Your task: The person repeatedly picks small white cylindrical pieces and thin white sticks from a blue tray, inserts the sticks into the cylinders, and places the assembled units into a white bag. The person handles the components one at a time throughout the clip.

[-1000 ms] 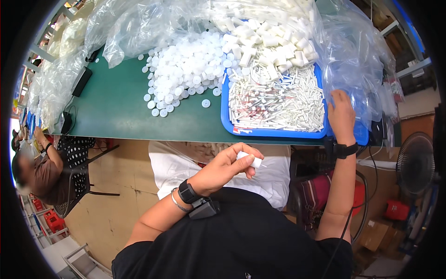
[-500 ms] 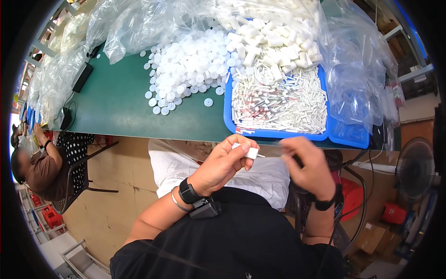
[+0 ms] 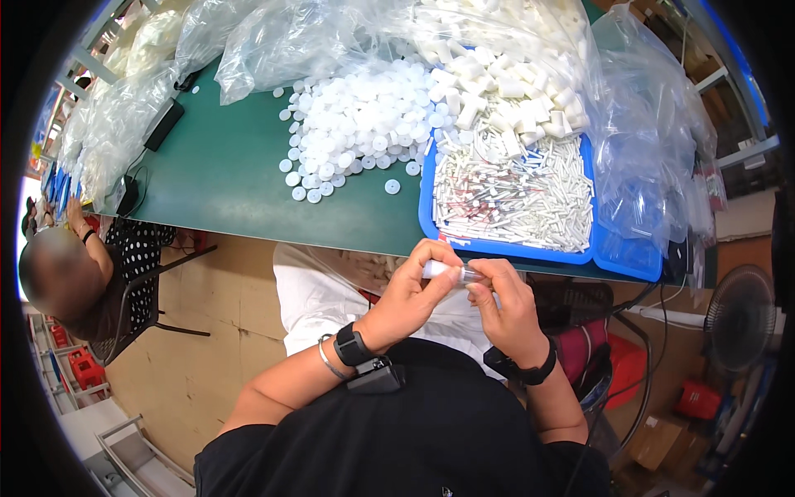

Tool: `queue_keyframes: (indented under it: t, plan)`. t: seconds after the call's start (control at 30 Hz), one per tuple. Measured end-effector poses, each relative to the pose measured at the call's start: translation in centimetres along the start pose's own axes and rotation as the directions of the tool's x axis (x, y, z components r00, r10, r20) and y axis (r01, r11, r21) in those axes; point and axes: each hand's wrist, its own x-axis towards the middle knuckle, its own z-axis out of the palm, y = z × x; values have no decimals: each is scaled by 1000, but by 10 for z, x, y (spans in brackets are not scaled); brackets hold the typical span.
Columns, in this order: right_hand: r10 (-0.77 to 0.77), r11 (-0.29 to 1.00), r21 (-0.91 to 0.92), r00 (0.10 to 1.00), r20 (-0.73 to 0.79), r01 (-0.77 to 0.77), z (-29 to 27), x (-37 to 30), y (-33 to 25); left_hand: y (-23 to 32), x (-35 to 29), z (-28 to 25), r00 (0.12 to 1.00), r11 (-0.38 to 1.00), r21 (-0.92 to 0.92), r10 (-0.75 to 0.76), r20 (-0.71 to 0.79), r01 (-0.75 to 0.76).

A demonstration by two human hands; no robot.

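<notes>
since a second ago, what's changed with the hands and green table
The right hand came left and toward the body from beside the clear plastic bag, and now holds what looks like a clear piece at the white cylinder. The left hand still grips the cylinder; the round white discs stayed.

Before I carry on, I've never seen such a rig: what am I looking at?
There is no machine: a person's bare left hand and right hand are seen from above by a wide fisheye camera worn on the head, so straight edges curve. The left hand grips a small white cylinder; the right hand pinches a clear piece at its right end, too small to identify. On the green tabletop lie a heap of translucent white round discs and a blue plastic tray of thin white tubes, with chunky white cylinders heaped at its far end. Clear crumpled plastic bags lie beyond them.
</notes>
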Motion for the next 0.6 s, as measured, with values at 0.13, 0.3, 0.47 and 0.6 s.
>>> queue_keyframes:
  t: [0.13,0.3,0.47,0.6]
  plan:
    - [-84,995,60,993,88,78,3,3,-5,2,-3,4,989,999,-47,19,150,-13]
    - [-42,995,98,996,81,34,16,0,0,-6,-3,3,976,996,-69,74,205,-61]
    - [-52,997,-53,998,20,53,23,7,-6,-4,3,3,972,824,-519,-161,173,229]
    - [-268,909,-326,963,15,258,20,13,1,-5,2,-5,956,742,-606,-177,234,286]
